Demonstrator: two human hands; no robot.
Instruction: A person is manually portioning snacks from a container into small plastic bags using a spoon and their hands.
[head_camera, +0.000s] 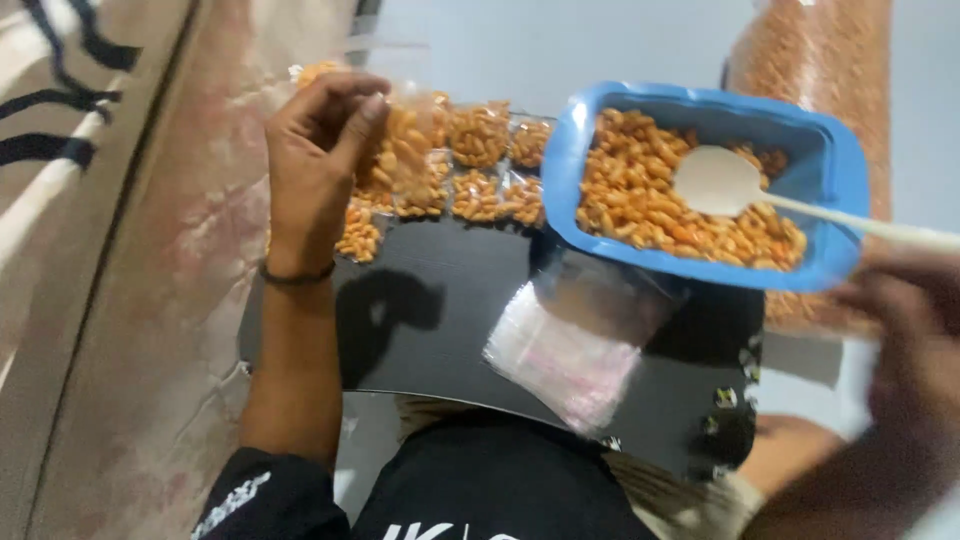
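Small clear bag (412, 150), part-filled with orange snack pieces, is held up in the left hand (318, 165), pinched at its top edge between thumb and forefinger, above the far end of the black board (440, 320).

Head view, left side: the left hand is closed narrowly on the bag's mouth; a dark band is worn at the wrist (296, 276). Behind and beside the bag, a row of filled bags (480, 165) is laid on the far edge of the board, touching one another. A tiled floor (170, 300) is seen to the left.

Head view, centre: a stack of empty clear bags (565, 355) lies on the board, near the body, apart from the filled ones.

Head view, right side: a blue tray (845, 170) of the same orange pieces is seen just beside the filled row. A white spoon (720, 182) rests with its bowl on the pieces, its handle running towards the right hand (905, 330). That hand is blurred at the frame edge; the handle appears to be held, but the grip cannot be told with certainty. A large sack of orange pieces (815, 50) stands behind the tray.

Judgement: the filling step appears to be in hand, one bag being loaded. The next move would call for the bag's mouth to be kept open and steady beside the tray, and for a level spoonful to be carried across without spilling.
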